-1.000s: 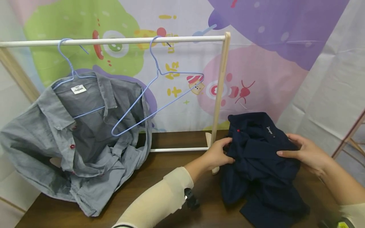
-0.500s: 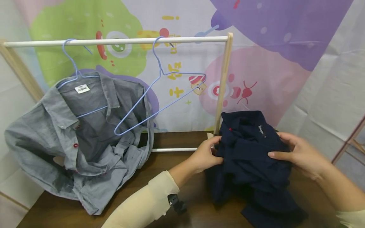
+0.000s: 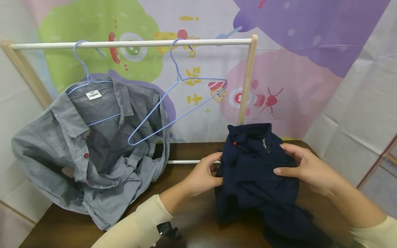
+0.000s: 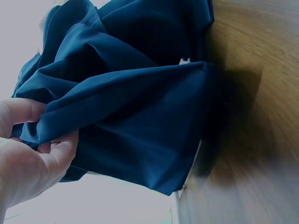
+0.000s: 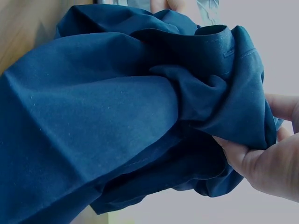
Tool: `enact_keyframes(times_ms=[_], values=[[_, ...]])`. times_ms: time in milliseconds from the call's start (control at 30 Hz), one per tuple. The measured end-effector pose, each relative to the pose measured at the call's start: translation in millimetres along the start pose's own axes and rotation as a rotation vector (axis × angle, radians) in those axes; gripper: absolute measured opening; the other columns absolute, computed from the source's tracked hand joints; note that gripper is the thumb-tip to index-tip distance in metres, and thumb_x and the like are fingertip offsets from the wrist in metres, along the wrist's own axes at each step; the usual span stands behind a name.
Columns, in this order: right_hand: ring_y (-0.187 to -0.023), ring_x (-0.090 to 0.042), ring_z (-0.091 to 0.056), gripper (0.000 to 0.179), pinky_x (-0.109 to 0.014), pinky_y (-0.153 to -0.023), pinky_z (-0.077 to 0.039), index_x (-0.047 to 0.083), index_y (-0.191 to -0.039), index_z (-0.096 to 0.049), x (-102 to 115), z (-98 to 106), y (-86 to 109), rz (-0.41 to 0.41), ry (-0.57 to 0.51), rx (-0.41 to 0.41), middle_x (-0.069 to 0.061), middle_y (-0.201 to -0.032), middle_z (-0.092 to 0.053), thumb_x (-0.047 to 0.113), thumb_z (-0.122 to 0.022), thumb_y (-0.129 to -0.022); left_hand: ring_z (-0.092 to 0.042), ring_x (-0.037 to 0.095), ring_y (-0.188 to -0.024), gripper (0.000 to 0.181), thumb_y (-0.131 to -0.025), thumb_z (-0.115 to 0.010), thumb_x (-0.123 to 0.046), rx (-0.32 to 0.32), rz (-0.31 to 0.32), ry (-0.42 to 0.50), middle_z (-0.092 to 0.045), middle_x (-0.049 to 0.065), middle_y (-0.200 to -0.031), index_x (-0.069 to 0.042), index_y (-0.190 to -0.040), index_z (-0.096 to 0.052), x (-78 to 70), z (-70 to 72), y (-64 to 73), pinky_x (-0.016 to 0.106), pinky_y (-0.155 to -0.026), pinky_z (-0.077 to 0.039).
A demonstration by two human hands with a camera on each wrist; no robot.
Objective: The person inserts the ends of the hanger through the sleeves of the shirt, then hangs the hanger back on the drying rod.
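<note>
- Head view: the left hand [image 3: 203, 174] and the right hand [image 3: 305, 168] hold opposite sides of a dark navy cloth shirt [image 3: 258, 172] with a round red button [image 3: 234, 143] and small pale lettering; on each hand, thumb and fingers close on the fabric.
- Same view: the navy shirt is over the dark brown wooden table [image 3: 198, 215], its top edge raised and its lower part bunched, trailing towards the right. Left of it, a bare light-blue wire hanger [image 3: 178, 117] hangs from a white horizontal rail [image 3: 133, 43], beside a grey long-sleeved cloth shirt [image 3: 105, 162] on a similar hanger.
- Same view: the step in hand appears to be lifting and arranging the navy shirt by its upper part. The next move seems to call for even grips and opening the folded neck without losing either edge.
- Left wrist view: the left thumb and fingers pinch a loose fold; a straight lower edge hangs next to the table, and I cannot tell whether they touch.
- Right wrist view: the right hand grips the shirt's edge, thumb on one side and fingers tucked behind, the fingertips partly hidden. Deep folds would probably need smoothing out.
</note>
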State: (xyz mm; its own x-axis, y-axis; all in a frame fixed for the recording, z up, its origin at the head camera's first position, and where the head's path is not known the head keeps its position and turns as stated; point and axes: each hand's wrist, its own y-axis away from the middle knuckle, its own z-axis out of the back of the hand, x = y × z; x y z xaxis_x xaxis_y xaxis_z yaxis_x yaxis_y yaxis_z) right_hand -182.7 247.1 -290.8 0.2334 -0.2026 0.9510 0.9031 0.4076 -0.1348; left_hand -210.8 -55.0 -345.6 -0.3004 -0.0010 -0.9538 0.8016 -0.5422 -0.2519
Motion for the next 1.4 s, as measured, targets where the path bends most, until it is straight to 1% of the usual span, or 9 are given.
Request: enact_keyframes(times_ms=[67, 133, 233, 467, 700, 833, 1033, 1200, 1400], values=[[-0.123, -0.024, -0.050, 0.062, -0.025, -0.084, -0.052, -0.010, -0.140, -0.038, 3, -5, -3.7, 0.030, -0.031, 0.054, -0.015, -0.137, -0.050, -0.007, -0.067, -0.085, -0.061, 0.027, -0.108, 0.057, -0.078, -0.073, 0.008, -0.011, 0.003, -0.014, -0.054, 0.010, -0.123, -0.008, -0.131, -0.057, -2.1, 3.5, 7.2, 0.036, -0.082, -0.054], [-0.107, -0.018, -0.062, 0.050, -0.033, -0.083, -0.055, -0.004, -0.132, -0.049, 6, -10, -8.0, 0.067, -0.059, 0.108, -0.007, -0.122, -0.060, -0.008, -0.066, -0.086, -0.060, 0.028, -0.109, 0.058, -0.078, -0.071, 0.010, -0.026, 0.002, -0.030, -0.054, 0.011, -0.123, -0.006, -0.131, -0.056, -3.6, 6.8, 14.0, 0.036, -0.083, -0.054], [-0.102, -0.023, -0.065, 0.042, -0.037, -0.081, -0.055, 0.001, -0.126, -0.055, 10, -17, -15.5, 0.066, -0.064, 0.146, -0.009, -0.118, -0.063, -0.006, -0.067, -0.086, -0.060, 0.029, -0.108, 0.059, -0.077, -0.069, 0.014, -0.049, -0.016, -0.043, -0.055, 0.013, -0.124, -0.003, -0.132, -0.055, -4.7, 11.4, 23.2, 0.037, -0.084, -0.054], [-0.099, -0.025, -0.064, 0.046, -0.037, -0.082, -0.055, -0.007, -0.124, -0.053, 13, -32, -37.4, 0.038, -0.012, 0.148, -0.014, -0.113, -0.063, -0.002, -0.073, -0.083, -0.061, 0.026, -0.101, 0.061, -0.074, -0.065, 0.018, -0.096, -0.042, -0.085, -0.055, 0.017, -0.121, 0.002, -0.132, -0.053, -7.4, 23.5, 44.2, 0.033, -0.080, -0.055], [-0.097, -0.024, -0.064, 0.049, -0.036, -0.081, -0.055, -0.007, -0.125, -0.054, 10, -48, -62.5, 0.028, -0.032, 0.153, -0.013, -0.112, -0.064, -0.003, -0.074, -0.081, -0.061, 0.024, -0.097, 0.062, -0.074, -0.066, 0.015, -0.157, 0.025, -0.161, -0.056, 0.013, -0.119, -0.003, -0.132, -0.055, -17.7, 38.0, 63.3, 0.032, -0.078, -0.055], [-0.097, -0.023, -0.063, 0.047, -0.035, -0.081, -0.055, -0.006, -0.124, -0.056, 5, -57, -73.7, 0.055, -0.048, 0.158, -0.010, -0.111, -0.064, -0.004, -0.074, -0.081, -0.061, 0.025, -0.098, 0.061, -0.075, -0.068, 0.013, -0.182, 0.046, -0.215, -0.054, 0.014, -0.122, -0.003, -0.132, -0.054, -23.8, 44.9, 73.7, 0.032, -0.078, -0.055], [-0.097, -0.022, -0.062, 0.045, -0.034, -0.081, -0.054, -0.005, -0.124, -0.057, -2, -71, -89.0, 0.098, -0.089, 0.159, -0.010, -0.110, -0.065, -0.005, -0.073, -0.082, -0.061, 0.027, -0.097, 0.061, -0.075, -0.070, 0.014, -0.205, 0.025, -0.271, -0.053, 0.015, -0.125, -0.003, -0.132, -0.054, -32.9, 54.1, 86.8, 0.035, -0.075, -0.055], [-0.101, -0.022, -0.060, 0.044, -0.032, -0.085, -0.052, -0.005, -0.124, -0.056, -3, -79, -97.4, 0.148, -0.146, 0.167, -0.009, -0.112, -0.064, -0.007, -0.071, -0.082, -0.062, 0.023, -0.093, 0.059, -0.075, -0.070, 0.014, -0.221, 0.003, -0.314, -0.054, 0.014, -0.119, -0.001, -0.130, -0.055, -43.3, 59.9, 95.3, 0.031, -0.075, -0.054], [-0.101, -0.019, -0.060, 0.041, -0.032, -0.085, -0.052, 0.000, -0.122, -0.058, -5, -75, -103.4, 0.191, -0.144, 0.176, -0.005, -0.111, -0.065, -0.008, -0.070, -0.083, -0.061, 0.016, -0.084, 0.058, -0.072, -0.071, 0.016, -0.222, -0.057, -0.381, -0.054, 0.012, -0.111, -0.001, -0.126, -0.058, -44.9, 62.4, 98.4, 0.027, -0.068, -0.052]])
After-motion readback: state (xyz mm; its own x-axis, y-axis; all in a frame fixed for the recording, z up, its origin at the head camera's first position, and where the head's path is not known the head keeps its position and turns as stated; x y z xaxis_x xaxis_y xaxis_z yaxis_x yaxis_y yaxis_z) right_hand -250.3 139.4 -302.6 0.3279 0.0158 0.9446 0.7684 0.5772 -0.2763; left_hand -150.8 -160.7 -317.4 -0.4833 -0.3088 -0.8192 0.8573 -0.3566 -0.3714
